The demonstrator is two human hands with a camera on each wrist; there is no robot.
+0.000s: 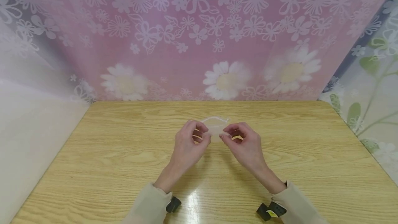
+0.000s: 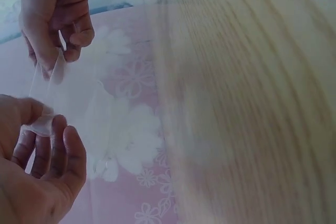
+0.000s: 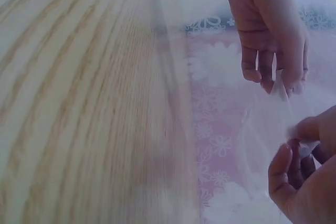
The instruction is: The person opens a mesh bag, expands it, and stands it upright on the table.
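Between both hands a thin, see-through plastic bag (image 1: pixel 215 129) is stretched, with a curved white edge on its far side. My left hand (image 1: pixel 188 144) pinches its near left corner between thumb and fingers. On the other side, my right hand (image 1: pixel 247 145) pinches the near right corner the same way. In the left wrist view, folds of the film (image 2: pixel 59 72) run between the two hands. The right wrist view shows a pointed fold (image 3: pixel 280 85) at the left fingertips. The bag's clear body blends with the background, so its full outline is hard to see.
Both hands are above a wood-grain table (image 1: pixel 124 168). A pink curtain with white flowers (image 1: pixel 174 44) hangs behind its far edge, and pale flowered cloth (image 1: pixel 373 113) hangs at the right. Each wrist wears a black strap (image 1: pixel 277 209) with a small camera.
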